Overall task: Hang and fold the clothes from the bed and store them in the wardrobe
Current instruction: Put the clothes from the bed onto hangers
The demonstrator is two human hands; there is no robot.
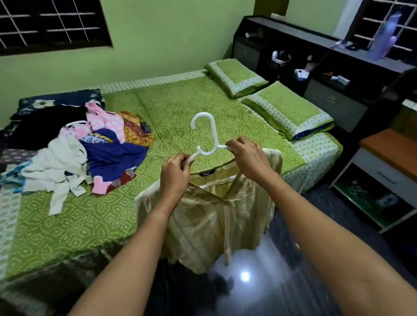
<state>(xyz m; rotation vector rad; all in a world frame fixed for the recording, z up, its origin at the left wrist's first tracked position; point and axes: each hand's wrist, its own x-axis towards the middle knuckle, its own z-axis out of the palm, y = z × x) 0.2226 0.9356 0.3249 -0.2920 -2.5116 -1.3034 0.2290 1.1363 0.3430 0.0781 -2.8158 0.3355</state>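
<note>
**Item:** pale gold garment (208,223), hung on a white plastic hanger (215,134).

**Location:** held in the air just off the near side edge of the bed (172,105). Its hem hangs over the dark floor, and none of it rests on the bed.

**Grip, left hand (176,172):** fingers curled round the hanger's left arm at the garment's shoulder.

**Grip, right hand (246,158):** clenched likewise round the right arm. Whether it pinches fabric as well cannot be told.

**Axis:** the hanger's long axis runs left to right between the two hands. The hook stands up from the middle, tipped away from the person, and the garment drops straight below both grips.

**Other stock:** a mixed pile of clothes (106,151) lies toward the bed's far-left corner, and two pillows (288,108) lie along the right-hand edge.

**Assessment:** the shoulders appear to be seated, so hanging looks nearly done — carrying to the wardrobe, which is not in view, probably follows. That calls for one hand to shift to the hook, which sits midway between the hands, with neither clearly nearer. The fabric looks smooth and may slide off a tilted hanger.
</note>
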